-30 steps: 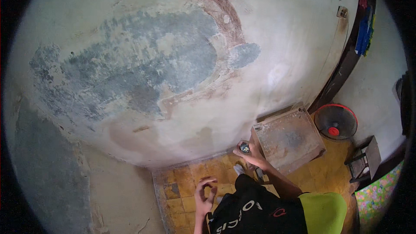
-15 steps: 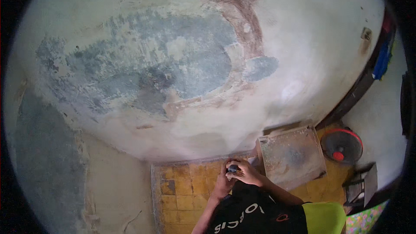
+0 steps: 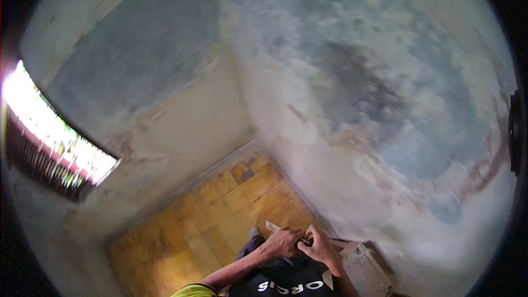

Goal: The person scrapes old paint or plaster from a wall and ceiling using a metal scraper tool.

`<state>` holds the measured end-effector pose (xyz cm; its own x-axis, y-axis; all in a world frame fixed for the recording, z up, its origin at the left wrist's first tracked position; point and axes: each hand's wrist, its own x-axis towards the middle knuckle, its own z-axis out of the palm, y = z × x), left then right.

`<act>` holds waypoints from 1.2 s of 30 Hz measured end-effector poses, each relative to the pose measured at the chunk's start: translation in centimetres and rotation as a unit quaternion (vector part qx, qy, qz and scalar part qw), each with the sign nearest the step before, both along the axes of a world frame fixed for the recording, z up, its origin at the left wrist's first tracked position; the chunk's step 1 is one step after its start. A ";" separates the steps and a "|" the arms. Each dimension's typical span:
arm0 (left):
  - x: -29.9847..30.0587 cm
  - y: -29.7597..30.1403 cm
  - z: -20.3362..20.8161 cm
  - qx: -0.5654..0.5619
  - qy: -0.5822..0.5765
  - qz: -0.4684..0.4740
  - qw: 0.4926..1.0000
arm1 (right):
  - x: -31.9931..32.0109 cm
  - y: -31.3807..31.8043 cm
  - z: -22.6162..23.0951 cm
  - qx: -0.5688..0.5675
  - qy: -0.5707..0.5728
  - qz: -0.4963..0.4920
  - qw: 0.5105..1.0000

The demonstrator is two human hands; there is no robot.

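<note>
My left hand (image 3: 283,243) and my right hand (image 3: 320,247) meet in front of my dark shirt, low in the view. Their fingers are curled and closed around a small dark object (image 3: 303,240), mostly hidden between them. A pale flat piece (image 3: 271,225), like a blade, juts out past the left hand. Whether it belongs to the dark object I cannot tell.
Patched walls (image 3: 379,99) meet in a corner above a yellow tiled floor (image 3: 220,203). A bright barred window (image 3: 60,132) is at the left. A dusty box-like thing (image 3: 366,267) stands right of my hands. My foot (image 3: 253,232) shows on the floor.
My view has swung left: the corner and window have come in, and the grey wall patch has shifted right. My hands stay together; the pale flat piece now shows.
</note>
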<state>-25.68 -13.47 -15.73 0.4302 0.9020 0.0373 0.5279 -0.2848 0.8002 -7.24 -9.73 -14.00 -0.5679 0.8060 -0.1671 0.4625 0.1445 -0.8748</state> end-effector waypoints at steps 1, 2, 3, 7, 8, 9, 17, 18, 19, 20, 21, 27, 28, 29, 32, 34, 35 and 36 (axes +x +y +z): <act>-0.5 -0.5 0.3 -0.006 -0.001 0.036 0.999 | -0.7 0.3 -0.2 -0.035 -0.001 0.016 0.999; -1.5 -0.8 0.3 -0.005 0.026 0.056 0.998 | -1.8 0.8 -0.6 -0.017 0.026 0.036 0.999; -2.4 -1.1 0.2 -0.008 0.053 0.074 0.996 | -2.8 1.4 -0.9 -0.022 0.025 0.063 0.997; -5.1 -2.8 1.4 -0.011 0.090 0.142 0.986 | -7.4 3.5 1.1 -0.078 0.059 0.190 0.977; -6.1 -2.8 1.3 -0.025 0.099 0.158 0.982 | -8.7 4.1 0.9 -0.117 0.072 0.214 0.967; -6.9 -2.9 0.7 -0.025 0.096 0.177 0.979 | -10.1 4.8 0.7 -0.118 0.067 0.233 0.963; -17.2 -6.7 -1.4 -0.054 0.125 0.183 0.974 | -22.4 4.0 -5.1 -0.231 -0.015 0.417 0.879; -18.7 -6.9 -0.6 -0.045 0.121 0.187 0.974 | -24.2 4.1 -5.7 -0.334 0.032 0.398 0.854; -20.0 -7.2 0.0 -0.039 0.116 0.193 0.974 | -25.8 3.9 -6.1 -0.434 0.076 0.377 0.815; -21.6 -7.1 -0.9 -0.009 0.127 0.158 0.979 | -28.1 3.3 -6.7 -0.509 0.138 0.346 0.776; -22.9 -7.0 -1.0 -0.004 0.130 0.157 0.979 | -29.5 3.2 -7.0 -0.503 0.141 0.347 0.779; -29.1 -4.9 3.4 -0.106 0.223 -0.014 0.969 | -39.3 1.8 -9.2 -0.358 0.080 0.234 0.900; -30.4 -4.7 3.4 -0.104 0.231 -0.024 0.967 | -40.2 1.6 -9.4 -0.346 0.104 0.222 0.906; -31.4 -4.4 3.2 -0.059 0.211 -0.003 0.976 | -40.9 1.7 -9.4 -0.343 0.114 0.212 0.908; -33.4 -4.3 1.8 0.070 0.137 0.063 0.986 | -43.3 1.5 -7.1 -0.307 0.141 0.154 0.928; -34.6 -4.4 0.7 0.151 0.081 0.110 0.979 | -44.8 2.5 -8.5 -0.303 0.134 0.111 0.937; -35.2 -4.3 0.3 0.191 0.052 0.133 0.971 | -45.4 3.1 -9.2 -0.300 0.120 0.076 0.943; -35.9 -4.4 0.1 0.227 0.022 0.160 0.960 | -46.7 3.7 -8.0 -0.234 0.125 0.063 0.962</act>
<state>-61.62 -17.84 -15.59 0.1436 0.8830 0.4468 0.6775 -0.4168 0.6061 -53.96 -6.04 -22.03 -0.7258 0.5984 -0.3395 0.2332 -0.2503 -0.9397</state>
